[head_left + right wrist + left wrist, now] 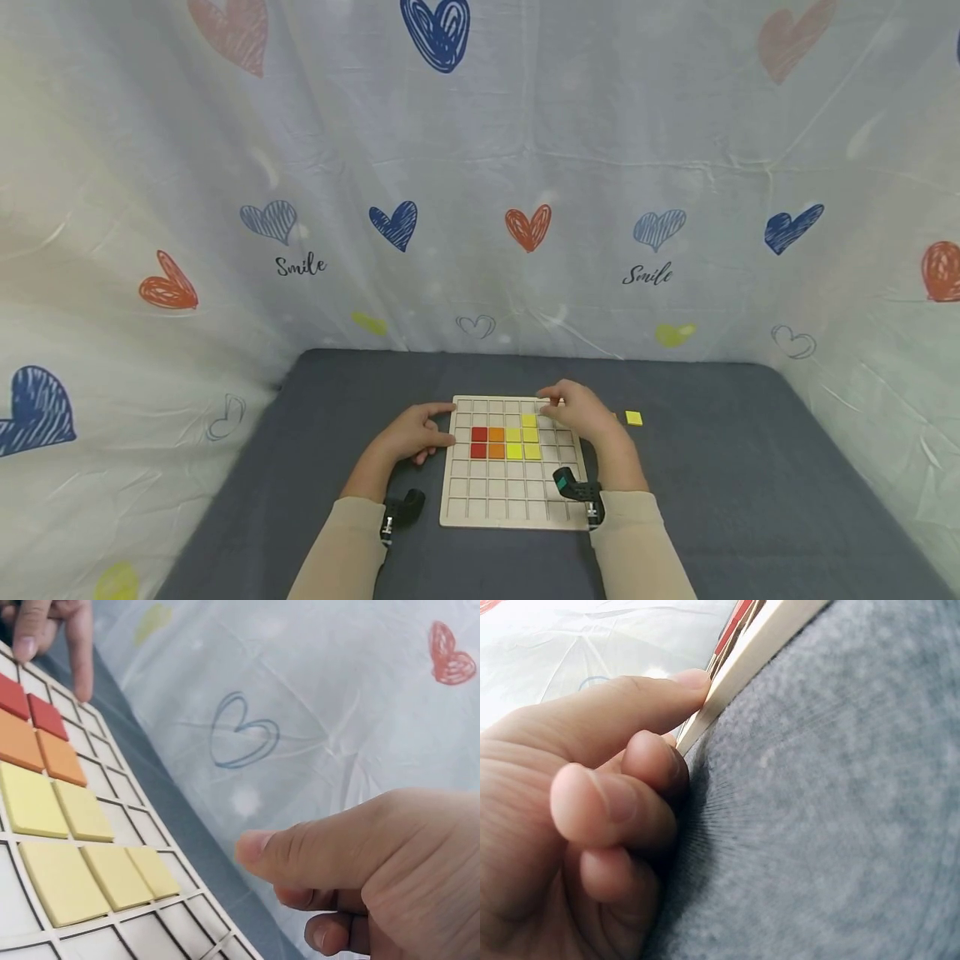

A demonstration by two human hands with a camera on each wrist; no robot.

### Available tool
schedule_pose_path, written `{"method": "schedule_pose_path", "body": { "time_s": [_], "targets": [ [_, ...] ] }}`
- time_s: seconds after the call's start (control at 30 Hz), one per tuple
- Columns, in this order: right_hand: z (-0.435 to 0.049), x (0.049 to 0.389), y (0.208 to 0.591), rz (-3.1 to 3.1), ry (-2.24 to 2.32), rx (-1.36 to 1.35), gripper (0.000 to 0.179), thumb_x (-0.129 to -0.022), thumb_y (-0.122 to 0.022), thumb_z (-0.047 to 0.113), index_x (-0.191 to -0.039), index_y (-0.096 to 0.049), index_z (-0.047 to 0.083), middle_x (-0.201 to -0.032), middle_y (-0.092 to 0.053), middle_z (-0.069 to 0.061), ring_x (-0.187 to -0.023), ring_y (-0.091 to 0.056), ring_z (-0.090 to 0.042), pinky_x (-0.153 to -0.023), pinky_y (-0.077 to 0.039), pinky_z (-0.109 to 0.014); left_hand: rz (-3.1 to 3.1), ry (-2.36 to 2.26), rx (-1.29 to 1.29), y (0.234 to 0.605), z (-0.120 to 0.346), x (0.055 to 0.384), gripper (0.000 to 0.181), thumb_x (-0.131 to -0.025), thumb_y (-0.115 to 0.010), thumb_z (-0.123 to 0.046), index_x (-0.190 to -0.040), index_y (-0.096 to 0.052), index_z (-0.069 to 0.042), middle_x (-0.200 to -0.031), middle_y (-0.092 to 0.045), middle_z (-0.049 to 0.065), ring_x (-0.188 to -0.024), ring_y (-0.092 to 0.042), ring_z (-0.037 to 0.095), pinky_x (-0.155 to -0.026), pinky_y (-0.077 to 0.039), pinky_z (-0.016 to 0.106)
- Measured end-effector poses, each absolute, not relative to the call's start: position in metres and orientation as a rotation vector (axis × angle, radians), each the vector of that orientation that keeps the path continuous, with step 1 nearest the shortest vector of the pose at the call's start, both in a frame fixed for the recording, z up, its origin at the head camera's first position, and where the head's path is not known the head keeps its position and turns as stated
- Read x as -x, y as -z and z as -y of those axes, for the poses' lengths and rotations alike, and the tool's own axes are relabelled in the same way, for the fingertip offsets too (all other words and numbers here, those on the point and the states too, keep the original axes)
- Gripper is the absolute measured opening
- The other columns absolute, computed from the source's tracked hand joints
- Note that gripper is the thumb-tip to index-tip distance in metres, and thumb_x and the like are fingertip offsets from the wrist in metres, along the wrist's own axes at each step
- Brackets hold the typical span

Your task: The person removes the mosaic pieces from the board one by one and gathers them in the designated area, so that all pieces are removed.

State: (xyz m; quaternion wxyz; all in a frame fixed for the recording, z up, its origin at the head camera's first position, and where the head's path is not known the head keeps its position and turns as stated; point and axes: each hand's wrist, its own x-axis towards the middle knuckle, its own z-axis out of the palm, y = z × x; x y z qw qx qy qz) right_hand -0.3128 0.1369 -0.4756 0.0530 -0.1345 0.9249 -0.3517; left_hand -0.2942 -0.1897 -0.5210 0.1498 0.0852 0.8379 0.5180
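Observation:
A square wooden board [480, 508] with a raised grid lies on the table. Red tiles [478, 434], orange tiles [496, 451] and several yellow tiles [531, 451] sit in its cells side by side. At the board's left edge, my left hand [415, 433] rests its straight index finger and thumb against the rim; its other fingers are bent in. My right hand [581, 408] hovers over the far right part of the board, thumb and index finger apart in the head view. No tile shows between them; in the right wrist view the thumb [259, 851] partly hides the fingers.
A loose yellow tile [633, 418] lies right of the board, with another piece partly hidden by my right wrist. Grey cloth [750, 483] covers the table. Behind it hangs a white curtain [585, 183] printed with hearts. A dark wrist mount [581, 487] sits on my right forearm.

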Motion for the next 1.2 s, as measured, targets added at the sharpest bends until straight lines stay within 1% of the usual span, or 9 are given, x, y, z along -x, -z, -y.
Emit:
{"method": "schedule_pose_path", "body": {
  "time_s": [0.07, 0.13, 0.23, 0.33, 0.47, 0.6, 0.8, 1.07, 1.2],
  "targets": [
    [-0.135, 0.313, 0.478, -2.782, 1.067, 0.401, 0.028, -0.099, -0.070, 0.014, -0.125, -0.075, 0.006, -0.092, -0.055, -0.006, -0.082, -0.048, -0.024, -0.066, -0.038, -0.038, -2.407, -1.486, -0.248, 0.521, 0.190, 0.294, 0.068, -0.090, -0.081, -0.017, -0.151, -0.053, -0.014, -0.056, -0.056, 0.004, -0.036, -0.046, 0.013, -0.040, -0.041, 0.026],
    [-0.134, 0.313, 0.482, -2.776, 1.049, 0.403, 0.025, -0.097, -0.071, 0.012, -0.120, -0.077, 0.005, -0.097, -0.062, -0.006, -0.084, -0.055, -0.023, -0.067, -0.043, -0.037, -2.406, -1.484, -0.252, 0.521, 0.190, 0.295, 0.068, -0.090, -0.081, -0.017, -0.151, -0.053, -0.014, -0.056, -0.056, 0.004, -0.036, -0.046, 0.013, -0.040, -0.042, 0.027],
    [-0.132, 0.314, 0.487, -2.779, 1.018, 0.394, 0.022, -0.096, -0.074, 0.012, -0.116, -0.079, 0.005, -0.107, -0.070, -0.008, -0.097, -0.065, -0.028, -0.081, -0.053, -0.041, -2.400, -1.484, -0.253, 0.522, 0.190, 0.295, 0.068, -0.090, -0.081, -0.017, -0.152, -0.052, -0.014, -0.056, -0.056, 0.004, -0.036, -0.046, 0.013, -0.040, -0.042, 0.027],
    [-0.131, 0.314, 0.490, -2.796, 1.001, 0.377, 0.020, -0.094, -0.076, 0.011, -0.112, -0.080, 0.005, -0.109, -0.072, -0.007, -0.108, -0.066, -0.031, -0.093, -0.053, -0.046, -2.391, -1.488, -0.251, 0.522, 0.190, 0.295, 0.068, -0.090, -0.081, -0.016, -0.152, -0.052, -0.014, -0.056, -0.056, 0.004, -0.036, -0.046, 0.013, -0.040, -0.042, 0.027],
    [-0.130, 0.314, 0.491, -2.815, 0.998, 0.375, 0.018, -0.093, -0.077, 0.010, -0.110, -0.081, 0.005, -0.102, -0.070, -0.003, -0.100, -0.066, -0.028, -0.089, -0.054, -0.045, -2.388, -1.494, -0.249, 0.522, 0.190, 0.295, 0.068, -0.090, -0.081, -0.016, -0.152, -0.052, -0.014, -0.056, -0.056, 0.004, -0.036, -0.046, 0.013, -0.039, -0.042, 0.026],
    [-0.129, 0.314, 0.490, -2.818, 1.016, 0.383, 0.019, -0.090, -0.079, 0.010, -0.109, -0.081, 0.007, -0.102, -0.070, -0.002, -0.096, -0.065, -0.023, -0.087, -0.054, -0.043, -2.394, -1.490, -0.243, 0.523, 0.190, 0.295, 0.069, -0.090, -0.081, -0.016, -0.152, -0.052, -0.014, -0.056, -0.056, 0.004, -0.036, -0.046, 0.013, -0.039, -0.041, 0.026],
    [-0.127, 0.315, 0.491, -2.800, 1.056, 0.370, 0.017, -0.088, -0.082, 0.010, -0.105, -0.078, 0.009, -0.092, -0.062, 0.000, -0.084, -0.055, -0.020, -0.078, -0.048, -0.040, -2.409, -1.482, -0.233, 0.523, 0.189, 0.294, 0.069, -0.090, -0.082, -0.017, -0.151, -0.052, -0.014, -0.056, -0.056, 0.004, -0.036, -0.046, 0.013, -0.040, -0.042, 0.027],
    [-0.131, 0.314, 0.485, -2.811, 1.115, 0.366, 0.018, -0.093, -0.076, 0.016, -0.109, -0.077, 0.008, -0.089, -0.054, -0.004, -0.074, -0.046, -0.020, -0.065, -0.040, -0.036, -2.407, -1.482, -0.237, 0.523, 0.189, 0.295, 0.069, -0.090, -0.082, -0.017, -0.152, -0.052, -0.014, -0.057, -0.056, 0.004, -0.037, -0.046, 0.013, -0.040, -0.042, 0.027],
    [-0.139, 0.313, 0.479, -2.806, 1.168, 0.382, 0.021, -0.096, -0.073, 0.018, -0.115, -0.074, 0.009, -0.092, -0.053, -0.004, -0.081, -0.048, -0.021, -0.067, -0.040, -0.039, -2.398, -1.487, -0.240, 0.523, 0.189, 0.295, 0.069, -0.090, -0.081, -0.017, -0.152, -0.052, -0.014, -0.056, -0.056, 0.003, -0.037, -0.045, 0.013, -0.040, -0.042, 0.027]
  ]
}}
